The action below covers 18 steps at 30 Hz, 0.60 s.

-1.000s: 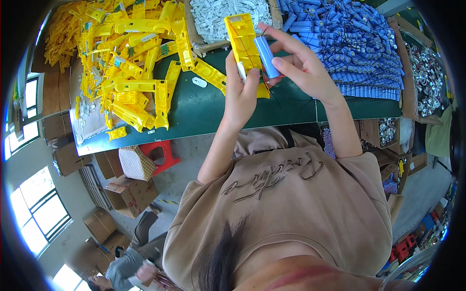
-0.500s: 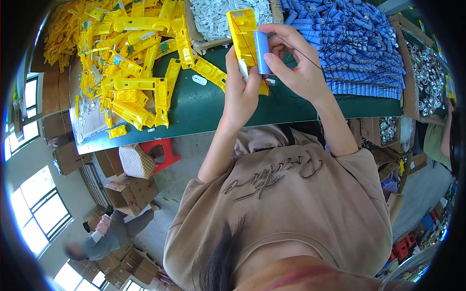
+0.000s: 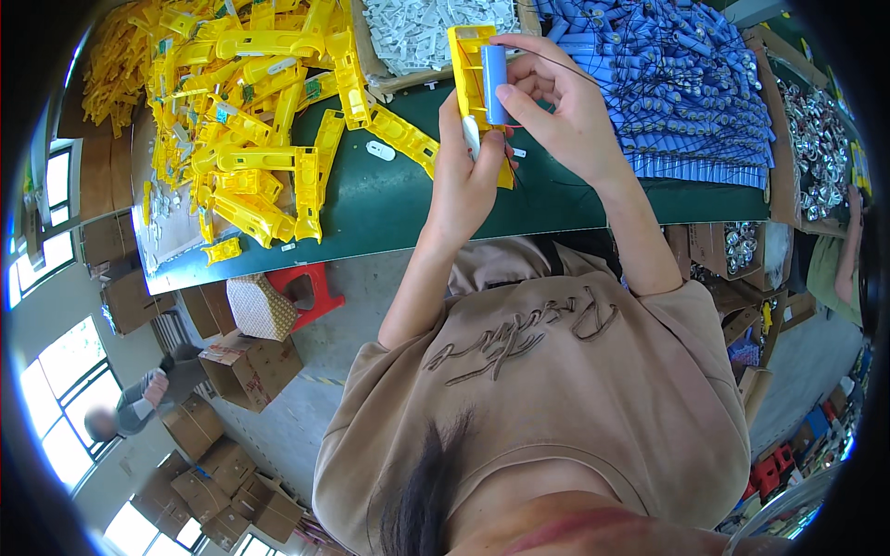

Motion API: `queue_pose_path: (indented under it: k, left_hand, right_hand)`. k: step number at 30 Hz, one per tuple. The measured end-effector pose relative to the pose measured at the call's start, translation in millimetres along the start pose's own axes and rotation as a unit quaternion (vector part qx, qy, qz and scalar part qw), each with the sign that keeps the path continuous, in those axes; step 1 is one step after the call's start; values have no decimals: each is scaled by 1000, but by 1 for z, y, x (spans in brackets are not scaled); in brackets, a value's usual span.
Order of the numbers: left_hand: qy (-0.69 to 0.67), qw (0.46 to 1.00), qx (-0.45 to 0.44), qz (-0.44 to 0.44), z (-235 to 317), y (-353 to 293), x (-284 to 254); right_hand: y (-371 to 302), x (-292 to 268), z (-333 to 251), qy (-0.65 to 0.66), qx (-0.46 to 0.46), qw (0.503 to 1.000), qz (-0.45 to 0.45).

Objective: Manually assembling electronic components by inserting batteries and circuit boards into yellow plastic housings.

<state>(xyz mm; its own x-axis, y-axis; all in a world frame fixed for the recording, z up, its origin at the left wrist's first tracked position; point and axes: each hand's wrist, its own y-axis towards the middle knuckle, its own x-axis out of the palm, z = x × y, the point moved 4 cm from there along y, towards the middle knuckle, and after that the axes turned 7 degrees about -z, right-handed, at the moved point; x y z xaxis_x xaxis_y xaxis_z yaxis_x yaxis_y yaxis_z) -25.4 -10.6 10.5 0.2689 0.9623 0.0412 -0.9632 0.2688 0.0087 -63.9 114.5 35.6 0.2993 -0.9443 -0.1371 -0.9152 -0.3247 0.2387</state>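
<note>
A brown shirt (image 3: 547, 398) filled the lower middle of the frame, nearest the camera. Above it, at upper centre, both hands were at work. The left hand (image 3: 464, 185) gripped a yellow case (image 3: 469, 88), tilted slightly, with a white piece (image 3: 472, 135) by its fingers. The right hand (image 3: 575, 120) held a blue cell (image 3: 495, 85) between thumb and fingers, over the case's right side; whether the cell touched the case, I could not tell.

Beyond them spread the green desk (image 3: 389, 213). On it, left of the hands, lay a white oval (image 3: 380, 150), just beside a pile of yellow parts (image 3: 255, 120) at upper left. A tray (image 3: 408, 87) of white parts stood at top centre, and blue cells with dark wires (image 3: 667, 83) were heaped at upper right.

Farther off, a red stool (image 3: 320, 296) and cartons (image 3: 250, 375) stood at lower left, where another person (image 3: 144, 403), blurred, appeared near a window (image 3: 69, 398).
</note>
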Motion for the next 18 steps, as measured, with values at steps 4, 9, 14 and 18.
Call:
queue_pose_path:
  k: [4,9,14,18]
  left_hand:
    - [2,1000,6,5,-1,0,0]
    - [13,1000,-4,8,1,0,-2]
    - [22,1000,-1,19,-1,1,-3]
    - [35,999,20,30,-2,1,-5]
  right_hand:
    - [-1,3,3,15,18,1000,-11]
    - [0,6,6,12,23,999,-27]
    - [3,11,16,63,7,998,-11]
    - [2,15,15,34,-18,999,-3]
